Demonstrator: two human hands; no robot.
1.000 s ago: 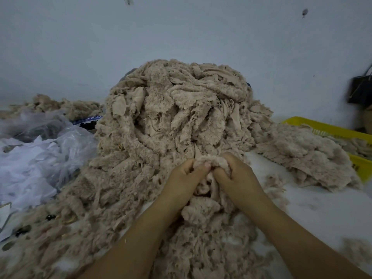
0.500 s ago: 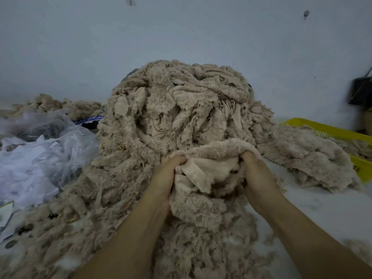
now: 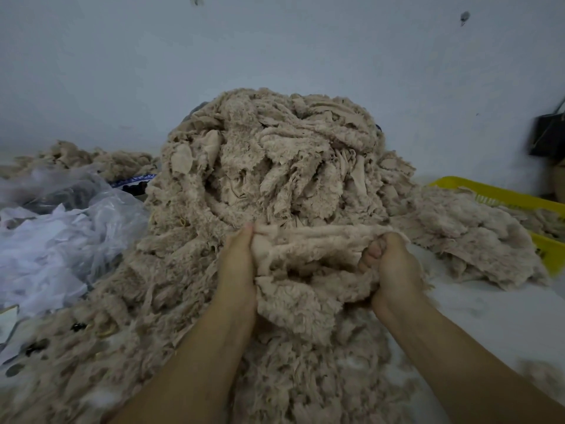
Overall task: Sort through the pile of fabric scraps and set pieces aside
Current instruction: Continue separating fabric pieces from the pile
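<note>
Big pile (image 3: 269,166) of beige fuzzy scraps, heaped tall and spilling forward in a loose mess. 1 piece (image 3: 308,249) is stretched wide at its front, gripped at both ends, smooth backing showing up top. Smaller heap (image 3: 470,234) sits just right.

The pile of fabric scraps (image 3: 269,166) reads to me as matt beige cloth, shaggy and fleecy on one face and smoother on its backing, and the stretched scrap (image 3: 308,246) at its 6 o'clock foot shows both. At 9 o'clock I see thin plastic bags (image 3: 76,228), translucent, crinkled and faintly glossy. At 3 o'clock the yellow basket (image 3: 495,194) looks like hard, smooth plastic, slatted along its rim.
</note>
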